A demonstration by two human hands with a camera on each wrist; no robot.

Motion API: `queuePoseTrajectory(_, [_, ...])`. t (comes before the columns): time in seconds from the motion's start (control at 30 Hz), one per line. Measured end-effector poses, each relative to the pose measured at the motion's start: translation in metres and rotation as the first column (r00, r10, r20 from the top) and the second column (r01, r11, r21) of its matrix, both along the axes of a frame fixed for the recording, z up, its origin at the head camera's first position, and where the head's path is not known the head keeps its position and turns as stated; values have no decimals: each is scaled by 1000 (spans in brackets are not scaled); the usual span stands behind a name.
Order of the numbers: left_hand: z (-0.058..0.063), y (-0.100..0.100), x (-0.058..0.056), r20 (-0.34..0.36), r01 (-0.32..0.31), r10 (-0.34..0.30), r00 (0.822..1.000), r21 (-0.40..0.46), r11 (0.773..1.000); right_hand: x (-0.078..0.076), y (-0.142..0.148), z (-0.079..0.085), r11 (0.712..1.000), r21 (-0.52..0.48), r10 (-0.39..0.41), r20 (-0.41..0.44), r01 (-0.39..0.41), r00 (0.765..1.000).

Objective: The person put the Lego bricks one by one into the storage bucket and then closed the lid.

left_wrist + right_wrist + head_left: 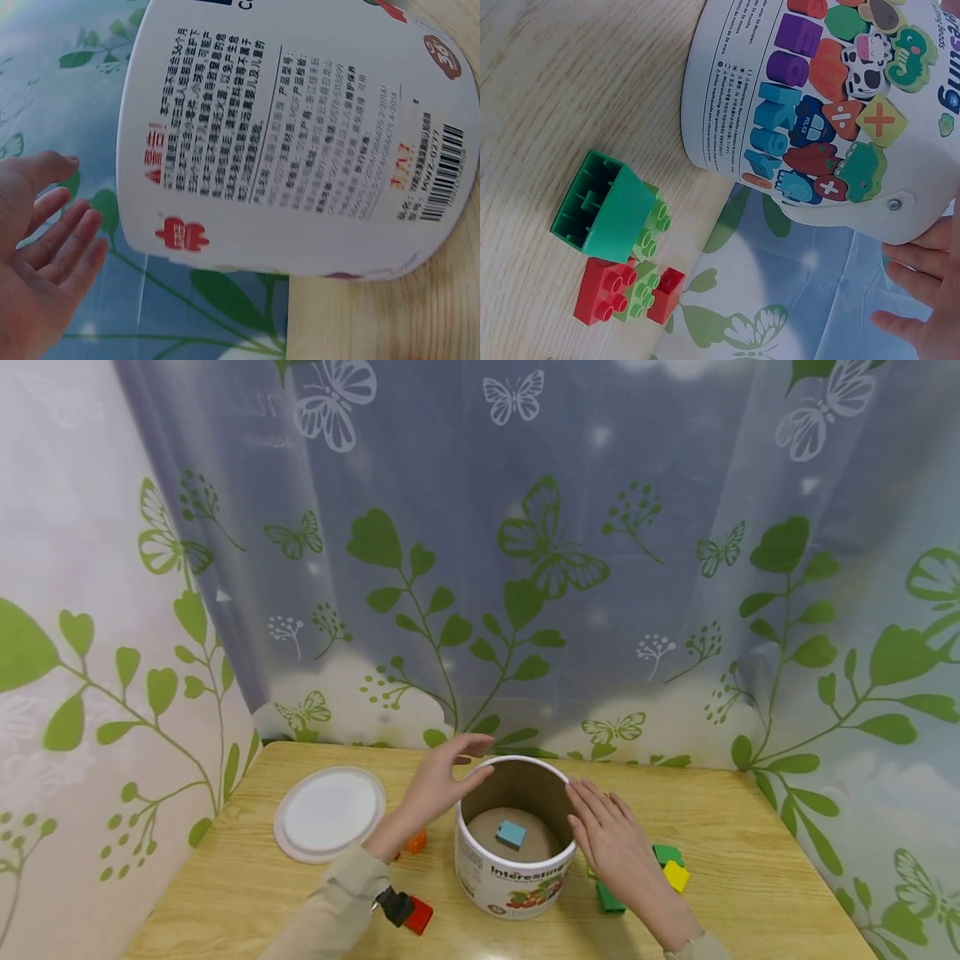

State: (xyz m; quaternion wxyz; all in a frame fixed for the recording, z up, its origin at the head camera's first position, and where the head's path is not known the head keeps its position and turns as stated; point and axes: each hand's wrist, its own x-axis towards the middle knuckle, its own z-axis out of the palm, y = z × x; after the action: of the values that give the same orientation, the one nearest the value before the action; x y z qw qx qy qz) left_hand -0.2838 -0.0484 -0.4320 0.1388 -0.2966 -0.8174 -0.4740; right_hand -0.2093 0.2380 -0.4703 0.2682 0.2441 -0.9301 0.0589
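Observation:
A white round bucket [517, 893] printed with "Interesting" stands upright on the table, its top uncovered. One light-blue toy block [511, 835] lies on its brown bottom. My left hand [438, 785] is at the bucket's left rim, fingers extended and thumb apart; the left wrist view shows this hand [45, 255] beside the bucket's printed wall [225, 232], with a gap between. On the opposite side my right hand [611, 835] has its straight fingers at the rim. Neither hand holds anything. In the right wrist view, fingertips of the right hand [922, 300] reach the rim near a rivet.
A white round lid [330, 810] lies at the left. Near my left forearm are a red block [418, 915] and an orange block [417, 842]. Right of the bucket lie green [611, 897] and yellow blocks [677, 877]. A patterned curtain [480, 568] hangs behind the table.

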Motion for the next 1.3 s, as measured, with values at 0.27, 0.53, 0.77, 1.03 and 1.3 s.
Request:
queuePoseTrajectory(0.27, [-3, -22, 4, 46, -45, 43, 998, 46, 998, 1, -1, 1, 1000, 3, -2, 11, 2, 1000])
queuePoseTrajectory(0.53, [-13, -52, 5, 73, -122, 119, 990, 47, 991, 2, -1, 2, 1000, 1, 0, 10, 0, 1000])
queuePoseTrajectory(0.77, [-28, -77, 12, 129, -183, 177, 976, 34, 983, 1, 0, 0, 1000, 0, -2, 20, 2, 1000])
queuePoseTrajectory(1.03, [-54, -98, 20, 184, -244, 243, 952, -18, 970, 1, 0, -1, 1000, -4, -5, 22, 5, 1000])
queuePoseTrajectory(1.3, [-77, -112, 31, 255, -261, 266, 930, -56, 964, 0, 0, -2, 1000, -4, -4, 16, 4, 1000])
